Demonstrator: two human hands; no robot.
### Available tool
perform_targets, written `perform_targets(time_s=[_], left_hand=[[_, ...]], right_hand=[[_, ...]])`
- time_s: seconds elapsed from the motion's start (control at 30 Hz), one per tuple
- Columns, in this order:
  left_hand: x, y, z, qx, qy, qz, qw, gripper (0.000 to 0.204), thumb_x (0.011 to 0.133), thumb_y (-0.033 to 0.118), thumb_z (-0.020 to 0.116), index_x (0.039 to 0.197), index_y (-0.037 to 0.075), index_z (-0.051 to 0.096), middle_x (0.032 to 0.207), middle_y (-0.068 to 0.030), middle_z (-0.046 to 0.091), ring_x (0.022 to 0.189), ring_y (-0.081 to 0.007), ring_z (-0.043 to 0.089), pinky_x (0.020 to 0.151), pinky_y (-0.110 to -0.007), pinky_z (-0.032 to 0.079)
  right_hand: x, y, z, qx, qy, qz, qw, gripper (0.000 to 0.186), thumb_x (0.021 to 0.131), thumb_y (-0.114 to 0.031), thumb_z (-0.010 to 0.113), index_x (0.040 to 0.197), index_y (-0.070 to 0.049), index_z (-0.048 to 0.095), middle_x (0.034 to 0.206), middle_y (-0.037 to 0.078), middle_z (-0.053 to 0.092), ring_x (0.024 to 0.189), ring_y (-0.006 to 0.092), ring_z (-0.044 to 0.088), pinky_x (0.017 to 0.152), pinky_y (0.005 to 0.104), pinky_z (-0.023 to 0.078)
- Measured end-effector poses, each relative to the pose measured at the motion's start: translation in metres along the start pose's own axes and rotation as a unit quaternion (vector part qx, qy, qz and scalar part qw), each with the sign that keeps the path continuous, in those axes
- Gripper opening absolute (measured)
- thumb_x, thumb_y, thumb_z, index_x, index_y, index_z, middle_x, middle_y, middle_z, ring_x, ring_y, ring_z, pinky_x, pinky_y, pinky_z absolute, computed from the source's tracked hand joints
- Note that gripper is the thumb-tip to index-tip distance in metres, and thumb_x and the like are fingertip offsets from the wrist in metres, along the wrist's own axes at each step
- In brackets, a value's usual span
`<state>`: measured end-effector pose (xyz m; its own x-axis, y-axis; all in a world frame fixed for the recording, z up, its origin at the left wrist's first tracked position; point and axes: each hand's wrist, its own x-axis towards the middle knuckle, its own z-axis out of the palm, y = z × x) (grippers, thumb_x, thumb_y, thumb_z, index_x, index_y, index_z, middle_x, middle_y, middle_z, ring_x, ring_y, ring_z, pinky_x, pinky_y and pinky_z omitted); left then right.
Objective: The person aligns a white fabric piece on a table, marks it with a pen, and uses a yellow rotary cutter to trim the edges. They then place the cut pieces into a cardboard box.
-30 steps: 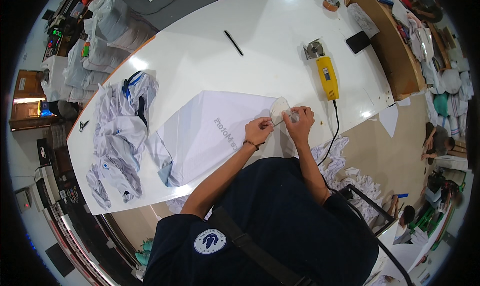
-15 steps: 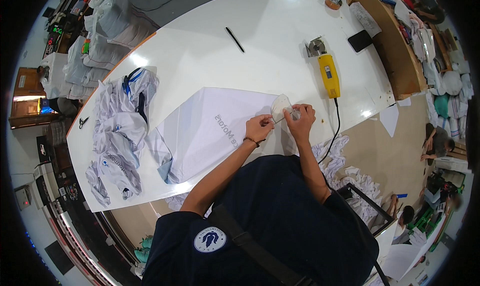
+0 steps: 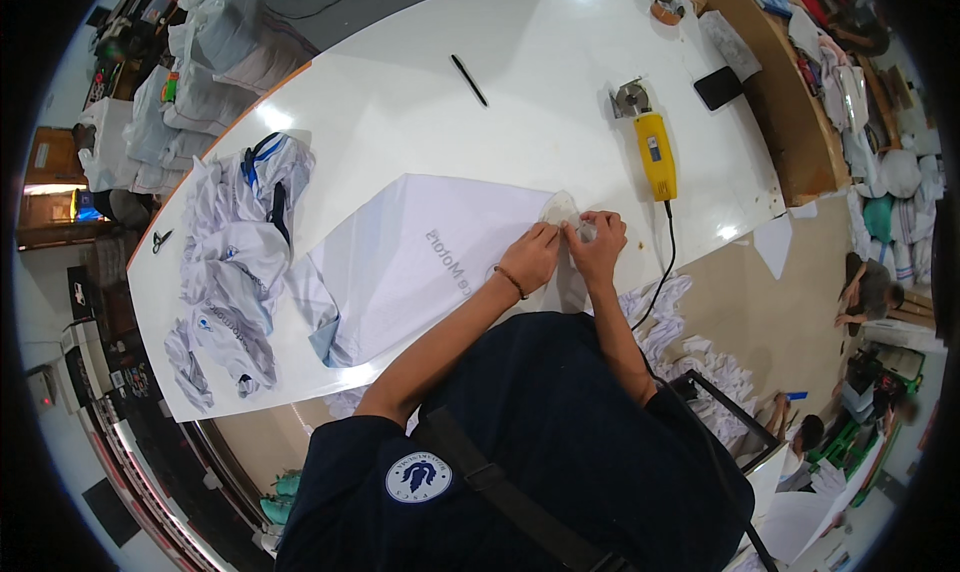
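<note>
A large pale lavender-white fabric panel with grey lettering lies spread on the white table. At its right corner is a small off-white rounded piece; whether it is card or cloth I cannot tell. My left hand is closed, with thumb and fingertips pinched at the near-left edge of this piece. Right beside it, my right hand pinches the near-right edge with bent fingers. The fingertips of both hands nearly meet, and partly hide what lies between them.
A yellow electric rotary cutter lies to the right, its cord running off the near edge. Crumpled printed garments lie left, near small scissors. Beyond are a black pen, a phone and a tape roll.
Both hands have drawn closer together along the near edge of the off-white piece. My left hand has shifted right and slightly toward the piece; the right fingers have curled a little more.
</note>
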<state>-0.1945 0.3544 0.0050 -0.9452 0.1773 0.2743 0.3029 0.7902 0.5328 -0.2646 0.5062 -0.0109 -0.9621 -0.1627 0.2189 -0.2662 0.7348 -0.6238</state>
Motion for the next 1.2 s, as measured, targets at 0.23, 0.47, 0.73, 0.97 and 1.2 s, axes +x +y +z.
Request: perform_targets(time_s=[0.23, 0.47, 0.73, 0.97, 1.2], left_hand=[[0.003, 0.001, 0.012, 0.118, -0.114, 0.003, 0.986, 0.031, 0.083, 0.012, 0.061, 0.109, -0.004, 0.065, 0.113, -0.0173, 0.061, 0.11, -0.0319, 0.056, 0.096, -0.037, 0.051], [0.011, 0.014, 0.014, 0.081, -0.16, -0.078, 0.981, 0.033, 0.086, 0.016, 0.063, 0.114, -0.003, 0.065, 0.124, -0.0196, 0.058, 0.12, -0.0327, 0.054, 0.089, -0.04, 0.055], [0.001, 0.015, 0.063, 0.077, -0.082, -0.035, 0.993, 0.043, 0.092, 0.021, 0.054, 0.129, 0.0, 0.063, 0.133, -0.0194, 0.06, 0.124, -0.0381, 0.051, 0.111, -0.043, 0.04], [0.016, 0.036, 0.039, 0.246, -0.214, -0.073, 0.943, 0.048, 0.091, 0.023, 0.056, 0.125, -0.012, 0.059, 0.133, -0.0305, 0.054, 0.127, -0.0422, 0.05, 0.104, -0.042, 0.047], [0.02, 0.048, 0.043, 0.261, -0.203, -0.1, 0.939, 0.067, 0.091, 0.035, 0.063, 0.13, -0.019, 0.051, 0.135, -0.0341, 0.049, 0.128, -0.0467, 0.045, 0.102, -0.042, 0.048]], right_hand=[[0.035, -0.015, 0.006, 0.107, 0.014, -0.033, 0.994, 0.025, 0.081, -0.024, 0.078, 0.099, -0.008, 0.071, 0.096, 0.011, 0.065, 0.094, 0.03, 0.06, 0.083, 0.0439, 0.047], [0.155, -0.103, 0.077, 0.26, -0.067, -0.117, 0.956, 0.019, 0.088, -0.009, 0.07, 0.107, -0.004, 0.071, 0.094, 0.013, 0.069, 0.084, 0.0263, 0.067, 0.076, 0.0364, 0.054], [0.204, -0.136, 0.17, 0.009, -0.09, -0.19, 0.978, 0.032, 0.088, -0.013, 0.067, 0.118, -0.004, 0.064, 0.098, 0.016, 0.065, 0.089, 0.0349, 0.066, 0.083, 0.0435, 0.057], [0.224, -0.152, 0.13, -0.182, -0.294, -0.162, 0.924, 0.027, 0.079, -0.006, 0.069, 0.104, 0.002, 0.066, 0.096, 0.019, 0.068, 0.09, 0.035, 0.071, 0.08, 0.0411, 0.06], [0.226, -0.109, 0.017, 0.224, -0.407, 0.014, 0.886, 0.018, 0.081, -0.012, 0.075, 0.092, 0.002, 0.07, 0.078, 0.014, 0.073, 0.071, 0.018, 0.073, 0.073, 0.0323, 0.06]])
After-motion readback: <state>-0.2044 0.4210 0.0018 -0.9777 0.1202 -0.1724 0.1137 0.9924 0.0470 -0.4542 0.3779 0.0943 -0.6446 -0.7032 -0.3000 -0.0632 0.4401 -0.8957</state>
